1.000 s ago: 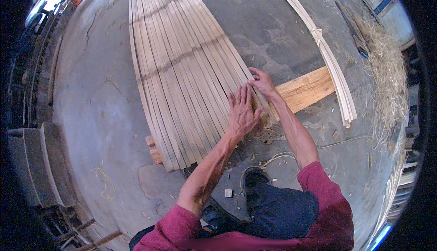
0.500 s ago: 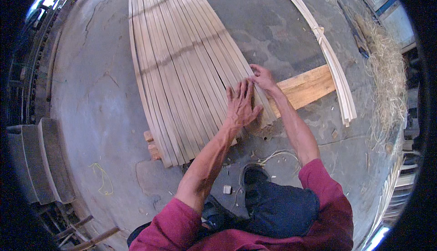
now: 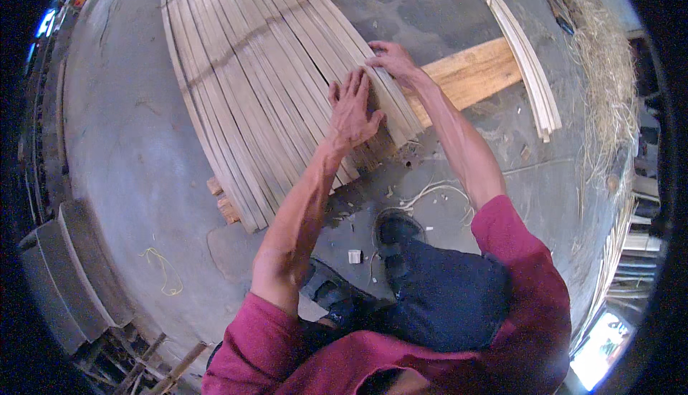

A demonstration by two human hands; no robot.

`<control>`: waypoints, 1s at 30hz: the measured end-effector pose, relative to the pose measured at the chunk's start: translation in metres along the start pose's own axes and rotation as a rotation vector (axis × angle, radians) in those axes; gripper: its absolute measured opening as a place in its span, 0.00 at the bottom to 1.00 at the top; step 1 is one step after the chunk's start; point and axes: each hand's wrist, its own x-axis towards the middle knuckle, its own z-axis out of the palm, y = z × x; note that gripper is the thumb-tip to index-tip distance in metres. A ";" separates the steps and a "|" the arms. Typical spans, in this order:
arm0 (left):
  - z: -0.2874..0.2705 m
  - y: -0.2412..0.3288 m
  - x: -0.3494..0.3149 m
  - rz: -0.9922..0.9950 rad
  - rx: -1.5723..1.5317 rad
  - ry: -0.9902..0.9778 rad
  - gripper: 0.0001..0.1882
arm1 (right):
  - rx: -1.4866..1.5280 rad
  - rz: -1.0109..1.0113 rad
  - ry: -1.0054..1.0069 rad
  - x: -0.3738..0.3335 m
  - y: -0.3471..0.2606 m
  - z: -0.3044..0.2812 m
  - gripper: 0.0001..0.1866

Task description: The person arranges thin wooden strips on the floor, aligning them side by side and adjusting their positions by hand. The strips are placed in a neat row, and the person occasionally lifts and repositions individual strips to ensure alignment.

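Observation:
Long, thin pale wooden strips [image 3: 244, 73] lie side by side in a wide layer, running from near me to the far left. My left hand [image 3: 351, 114] rests flat on them near their right side, fingers stretched out. My right hand [image 3: 396, 64] is at the right edge of the layer, its thumb on the outermost strips and its fingers curled at their side. Between my hands a dark gap parts these edge strips from the others near their close ends. Beneath the layer, a wooden plank [image 3: 473, 73] sticks out to the right.
A tied bundle of pale strips [image 3: 527, 65] lies across the plank's right end. Tangled fibres [image 3: 602, 73] heap along the far right. Grey curved blocks [image 3: 79, 273] stand at the left. A small pale block [image 3: 355, 257] and scraps lie by my feet on the concrete floor [image 3: 136, 159].
The whole view has shifted, so the strips and plank appear higher and further left. Both hands stay at the same right-hand part of the strips, with the right hand slightly further along the edge.

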 end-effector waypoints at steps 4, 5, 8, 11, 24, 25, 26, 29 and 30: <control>0.002 0.026 -0.021 0.029 0.067 0.002 0.48 | 0.103 0.020 -0.034 0.001 -0.001 0.002 0.25; 0.004 0.036 -0.029 0.056 0.087 0.010 0.50 | 0.124 0.054 -0.012 0.001 -0.001 0.002 0.24; 0.012 0.057 -0.046 0.022 0.054 -0.026 0.50 | 0.105 0.095 -0.010 0.000 -0.002 0.001 0.23; 0.019 0.061 -0.045 -0.030 0.140 -0.002 0.47 | 0.042 0.023 -0.048 -0.002 -0.003 0.000 0.23; 0.018 0.064 -0.045 -0.028 0.164 0.039 0.40 | -0.176 -0.111 -0.130 -0.007 -0.004 -0.005 0.20; 0.019 0.064 -0.046 -0.025 0.158 0.051 0.40 | -0.178 -0.131 -0.099 -0.008 -0.003 -0.003 0.19; 0.019 0.064 -0.047 -0.033 0.152 0.032 0.40 | -0.178 -0.144 -0.071 -0.008 -0.003 -0.004 0.18; 0.017 0.064 -0.049 -0.025 0.136 0.042 0.40 | -0.060 -0.185 -0.054 -0.012 -0.003 -0.001 0.19; 0.016 0.064 -0.049 -0.034 0.138 0.024 0.40 | -0.052 -0.141 -0.041 -0.013 -0.004 0.000 0.20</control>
